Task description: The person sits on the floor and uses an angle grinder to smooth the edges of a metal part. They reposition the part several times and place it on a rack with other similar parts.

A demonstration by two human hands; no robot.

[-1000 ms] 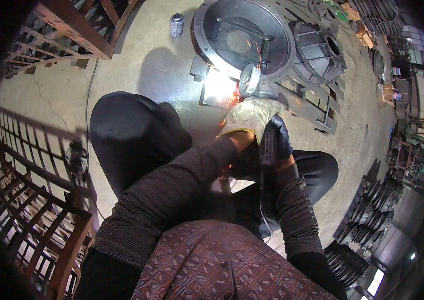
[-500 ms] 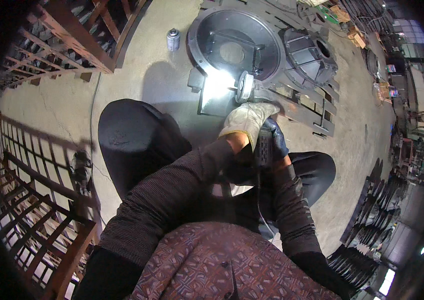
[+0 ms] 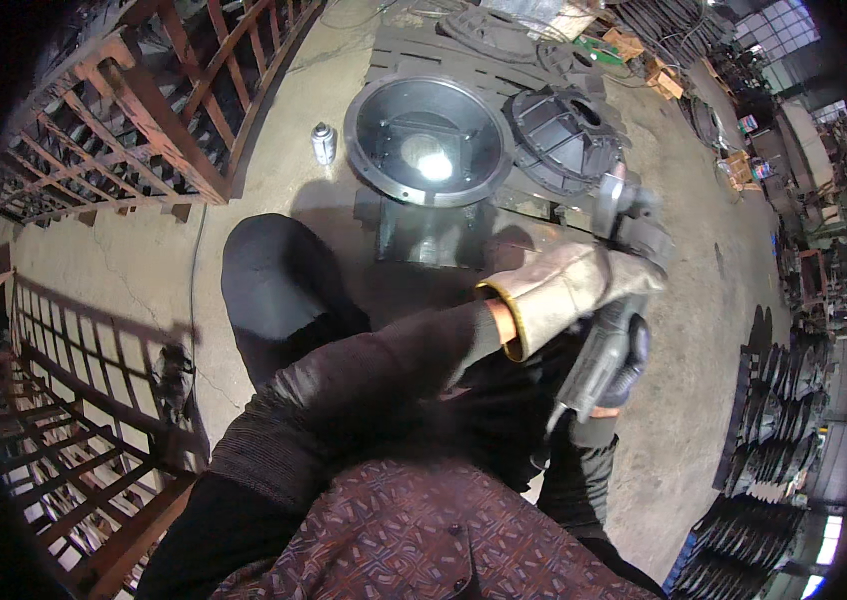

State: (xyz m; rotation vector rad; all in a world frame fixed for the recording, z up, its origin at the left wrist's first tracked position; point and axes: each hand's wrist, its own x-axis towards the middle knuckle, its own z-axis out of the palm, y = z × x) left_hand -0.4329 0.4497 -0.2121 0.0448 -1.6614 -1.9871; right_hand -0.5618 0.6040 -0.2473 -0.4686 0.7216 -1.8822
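Note:
Both gloved hands hold an angle grinder (image 3: pixel 592 365) tilted up and to the right, apart from the metal parts. My left hand (image 3: pixel 574 285), in a cream work glove with yellow trim, is closed round its front, close behind the head. Dark-gloved, my right hand (image 3: pixel 633 362) wraps the body from the right. The grinder's disc (image 3: pixel 608 203) looks blurred. Farther off to the left lies a large round grey metal housing (image 3: pixel 434 192), open side up, with a bright light spot inside. A dark flat plate (image 3: pixel 424 245) lies before it.
A ribbed cone-shaped casting (image 3: pixel 566 140) sits right of the housing, on a slatted pallet (image 3: pixel 394 60). A spray can (image 3: pixel 324 147) stands on the floor at left. Rusty steel racks (image 3: pixel 159 120) line the left side. Stacked dark parts (image 3: pixel 779 430) stand at right.
Both hands have swung the grinder rightward, off the plate in front of the housing. The bright glare on the plate is gone. The view has also shifted slightly.

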